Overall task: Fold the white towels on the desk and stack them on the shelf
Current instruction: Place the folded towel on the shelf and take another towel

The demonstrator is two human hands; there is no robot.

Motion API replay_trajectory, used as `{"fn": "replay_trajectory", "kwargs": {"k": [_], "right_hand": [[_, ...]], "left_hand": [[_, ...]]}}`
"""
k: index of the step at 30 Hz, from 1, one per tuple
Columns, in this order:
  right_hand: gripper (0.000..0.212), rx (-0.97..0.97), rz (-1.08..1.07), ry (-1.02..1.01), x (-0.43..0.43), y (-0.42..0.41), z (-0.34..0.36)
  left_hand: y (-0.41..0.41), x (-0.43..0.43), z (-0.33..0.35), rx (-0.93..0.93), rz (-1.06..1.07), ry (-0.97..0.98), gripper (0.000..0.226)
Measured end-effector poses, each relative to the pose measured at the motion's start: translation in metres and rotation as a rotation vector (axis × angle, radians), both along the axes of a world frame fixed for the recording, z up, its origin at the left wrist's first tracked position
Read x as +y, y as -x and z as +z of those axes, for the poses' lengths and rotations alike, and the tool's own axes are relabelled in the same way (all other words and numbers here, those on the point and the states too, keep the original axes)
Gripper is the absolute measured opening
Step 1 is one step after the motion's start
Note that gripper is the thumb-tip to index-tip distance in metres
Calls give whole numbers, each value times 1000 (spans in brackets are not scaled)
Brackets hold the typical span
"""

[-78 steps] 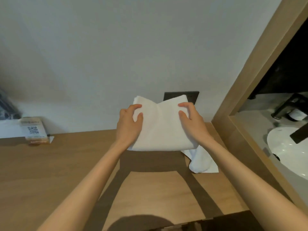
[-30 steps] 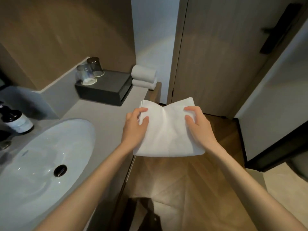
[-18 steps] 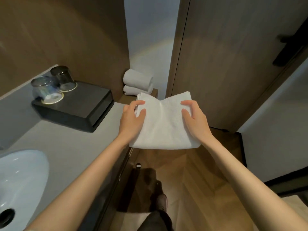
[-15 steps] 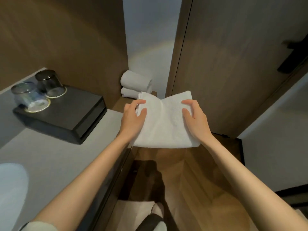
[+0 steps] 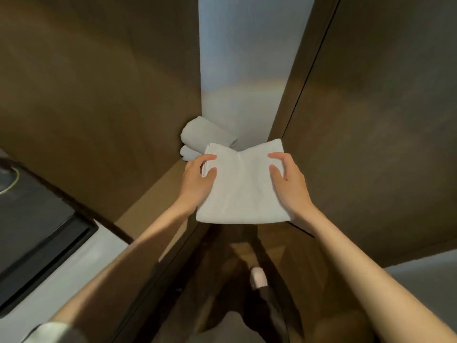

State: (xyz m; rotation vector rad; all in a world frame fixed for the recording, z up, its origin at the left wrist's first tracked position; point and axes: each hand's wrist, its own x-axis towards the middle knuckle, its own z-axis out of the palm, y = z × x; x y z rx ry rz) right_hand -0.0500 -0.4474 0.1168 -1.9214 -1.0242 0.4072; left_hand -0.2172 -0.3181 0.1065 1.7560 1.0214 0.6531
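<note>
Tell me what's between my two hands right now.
In the head view, the folded white towel spans the gap between your left hand and right hand, each gripping a side; it dips in a crease at the middle.

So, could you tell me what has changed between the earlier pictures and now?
The person has turned from the desk and carried the folded towel past the sink to the shelf, where two towels already lie. Unchanged: left hand and right hand grip its sides as before.

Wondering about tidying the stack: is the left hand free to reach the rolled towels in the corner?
Probably not yet: the left hand grips the folded towel, as does the right hand, and it partly covers the rolled towels.
</note>
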Motion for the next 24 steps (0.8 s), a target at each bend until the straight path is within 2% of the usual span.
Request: {"fn": "replay_trajectory", "kwargs": {"k": [6, 14, 24], "right_hand": [[29, 38, 234, 98, 101, -108, -17], [32, -104, 538, 173, 253, -191, -47], [32, -179, 581, 261, 429, -239, -115]], "left_hand": [[-76, 54, -18, 31, 223, 39, 30], [-137, 138, -47, 23, 461, 142, 32], [-191, 282, -121, -37, 587, 307, 35]]}}
